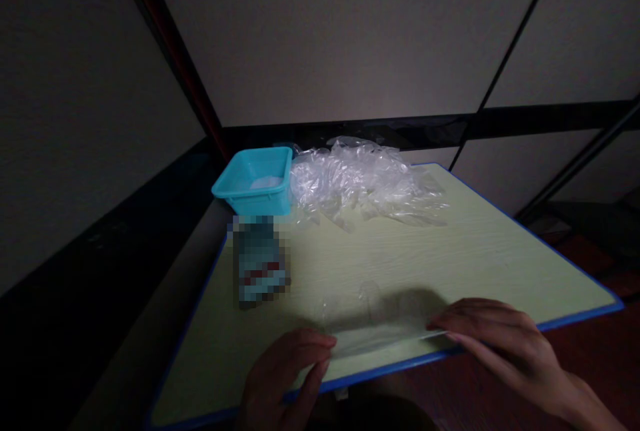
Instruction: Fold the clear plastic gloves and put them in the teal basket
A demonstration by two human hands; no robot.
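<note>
A clear plastic bag [383,324] is stretched sideways between my two hands, just above the near part of the table. My left hand [290,367] pinches its left end between thumb and fingers. Its right end is gripped the same way by my right hand [505,344]. The film is see-through, so its far outline against the tabletop is faint. Farther back lies a loose heap of crumpled clear plastic bags [360,177].
A turquoise plastic basin [263,203] stands at the back left with something whitish inside. In front of it lies a pixelated, blurred-out object [260,261]. The pale table [425,257] has a blue edge and stands against a panelled wall [340,37].
</note>
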